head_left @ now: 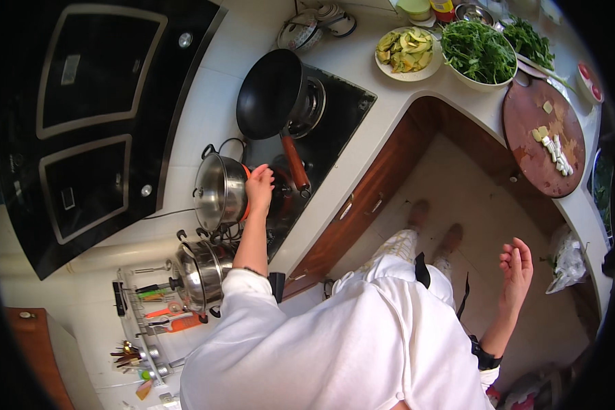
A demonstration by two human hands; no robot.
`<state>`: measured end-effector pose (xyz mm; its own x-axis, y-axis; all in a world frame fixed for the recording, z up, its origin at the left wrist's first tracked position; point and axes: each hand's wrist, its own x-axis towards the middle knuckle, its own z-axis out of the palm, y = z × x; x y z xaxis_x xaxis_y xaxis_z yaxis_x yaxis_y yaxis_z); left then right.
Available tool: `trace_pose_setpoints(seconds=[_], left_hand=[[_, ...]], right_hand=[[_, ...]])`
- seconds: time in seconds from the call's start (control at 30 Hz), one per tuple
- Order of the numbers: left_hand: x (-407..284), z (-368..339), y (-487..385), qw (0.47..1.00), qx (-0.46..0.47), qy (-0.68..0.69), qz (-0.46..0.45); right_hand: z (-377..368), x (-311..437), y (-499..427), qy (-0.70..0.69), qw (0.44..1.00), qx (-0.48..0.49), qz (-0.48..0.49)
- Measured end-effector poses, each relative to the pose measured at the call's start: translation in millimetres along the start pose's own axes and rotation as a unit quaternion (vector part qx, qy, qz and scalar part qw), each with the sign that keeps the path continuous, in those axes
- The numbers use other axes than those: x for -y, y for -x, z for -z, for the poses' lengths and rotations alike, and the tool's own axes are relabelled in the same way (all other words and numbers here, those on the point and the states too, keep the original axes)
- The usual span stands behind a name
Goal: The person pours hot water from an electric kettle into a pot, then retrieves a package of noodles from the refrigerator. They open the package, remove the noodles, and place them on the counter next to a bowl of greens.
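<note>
My left hand [261, 185] is over the left part of the black glass cooktop [346, 105], fingers loosely bent, with nothing visible in it. Beside it stands a steel pot with a glass lid [214, 192] and an orange band; whether I touch the pot cannot be told. A black wok [269, 97] with a wooden handle [294, 164] sits at the round burner, its handle pointing towards me. My right hand [516, 261] hangs in the air at my right side, fingers slightly curled and holding nothing. The round wooden cutting board [525, 148] nearest it bears white cut pieces [557, 154] and yellowish slices [540, 134].
On the counter are a plate of sliced green-yellow vegetable [406, 49], a bowl of leafy greens [479, 51] and more greens [528, 42]. A steel steamer pot [197, 274] stands left, near hanging utensils [171, 318]. The range hood [97, 118] overhangs. A plastic bag [568, 261] hangs right.
</note>
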<state>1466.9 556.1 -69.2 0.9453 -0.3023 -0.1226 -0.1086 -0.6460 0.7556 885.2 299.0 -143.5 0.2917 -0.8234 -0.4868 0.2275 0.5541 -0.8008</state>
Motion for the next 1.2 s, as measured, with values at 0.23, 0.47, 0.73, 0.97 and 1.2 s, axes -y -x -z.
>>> trace_pose_setpoints(seconds=[0.23, 0.47, 0.73, 0.97, 1.2], left_hand=[[59, -58, -54, 0.877, 0.187, -0.39, -0.207], [70, -62, -82, 0.836, 0.254, -0.441, -0.204], [-2, -25, -72, 0.836, 0.239, -0.474, -0.138], [-279, 183, -42, 0.838, -0.164, -0.197, -0.481], [-420, 307, -5, 0.651, -0.607, -0.259, -0.374]], right_hand=[[-64, 26, 25, 0.12, 0.993, 0.007, 0.022], [-103, 18, 19, 0.118, 0.992, -0.017, 0.038], [-133, 25, 1, 0.104, 0.993, 0.033, 0.046], [-152, 32, -13, 0.098, 0.991, 0.071, 0.058], [-166, 44, -16, 0.085, 0.989, 0.079, 0.087]])
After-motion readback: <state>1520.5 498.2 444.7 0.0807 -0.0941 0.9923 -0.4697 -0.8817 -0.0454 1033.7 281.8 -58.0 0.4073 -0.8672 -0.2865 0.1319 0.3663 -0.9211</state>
